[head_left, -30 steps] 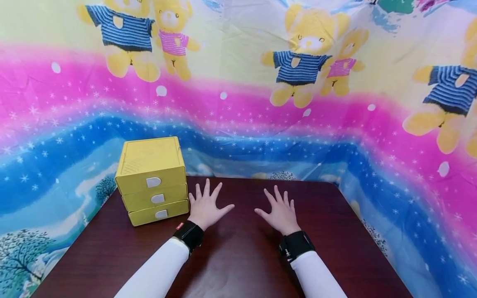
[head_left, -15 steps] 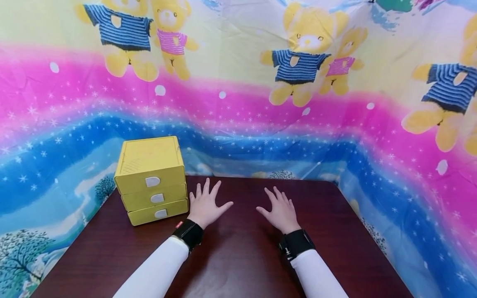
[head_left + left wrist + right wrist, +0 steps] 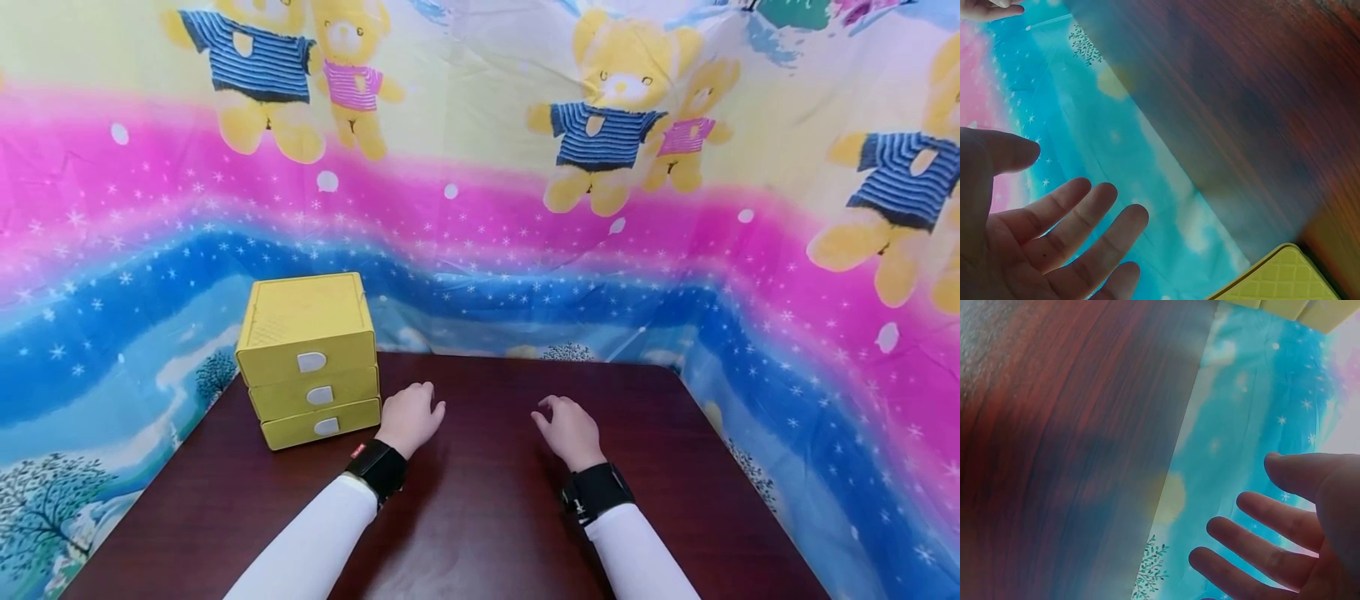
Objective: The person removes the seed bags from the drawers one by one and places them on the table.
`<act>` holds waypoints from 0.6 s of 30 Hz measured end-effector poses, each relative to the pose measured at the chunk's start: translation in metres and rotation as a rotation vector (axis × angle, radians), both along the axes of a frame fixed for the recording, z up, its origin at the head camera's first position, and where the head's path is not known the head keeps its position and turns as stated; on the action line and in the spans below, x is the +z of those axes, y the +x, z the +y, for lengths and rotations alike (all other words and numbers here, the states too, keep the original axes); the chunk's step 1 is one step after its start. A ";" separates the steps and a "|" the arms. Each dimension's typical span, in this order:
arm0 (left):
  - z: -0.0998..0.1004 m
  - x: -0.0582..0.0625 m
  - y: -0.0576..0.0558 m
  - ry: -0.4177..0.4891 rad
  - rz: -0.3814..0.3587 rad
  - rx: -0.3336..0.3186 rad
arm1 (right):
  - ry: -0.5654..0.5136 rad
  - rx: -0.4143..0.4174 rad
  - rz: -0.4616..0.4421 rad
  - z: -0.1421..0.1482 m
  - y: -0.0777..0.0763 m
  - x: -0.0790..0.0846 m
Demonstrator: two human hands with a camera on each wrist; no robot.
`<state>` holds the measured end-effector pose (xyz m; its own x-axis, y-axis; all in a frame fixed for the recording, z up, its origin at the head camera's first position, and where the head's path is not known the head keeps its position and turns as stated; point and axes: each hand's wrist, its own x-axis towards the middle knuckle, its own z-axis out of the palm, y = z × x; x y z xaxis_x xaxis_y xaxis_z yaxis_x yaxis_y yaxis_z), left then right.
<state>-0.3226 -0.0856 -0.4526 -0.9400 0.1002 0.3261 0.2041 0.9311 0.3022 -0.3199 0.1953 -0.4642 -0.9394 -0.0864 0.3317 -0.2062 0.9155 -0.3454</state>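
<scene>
L hand [image 3: 408,419] over dark wood-grain table [image 3: 487,517], fingers loosely bent, thumb apart, nothing held; nearest thing = yellow drawer unit [image 3: 307,337], just beside it, can't tell if touching. Unit sits at far L of table, 3 drawers w/ pale tabs facing the person. R hand [image 3: 568,429] well apart from unit, also over table, fingers loosely bent, thumb apart, nothing held. Blk wristbands [image 3: 377,468] on both wrists, wht sleeves [image 3: 311,529]. Bear-print cloth [image 3: 480,233] behind.

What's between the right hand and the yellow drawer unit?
In the head view, the left hand comes between, beside the yellow drawer unit; from that hand to the right hand, only bare tabletop shows.
</scene>
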 end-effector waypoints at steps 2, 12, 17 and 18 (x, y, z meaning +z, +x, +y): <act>-0.001 -0.001 0.000 0.001 0.003 -0.002 | 0.003 -0.002 0.001 0.000 0.001 0.001; -0.005 -0.002 -0.001 0.006 0.023 -0.007 | -0.002 -0.002 0.003 0.001 0.001 0.001; -0.014 0.003 -0.001 0.020 0.035 0.010 | -0.008 -0.005 0.010 0.002 0.002 0.002; -0.017 0.004 0.000 0.024 0.040 0.009 | -0.010 -0.006 0.009 0.002 0.002 0.003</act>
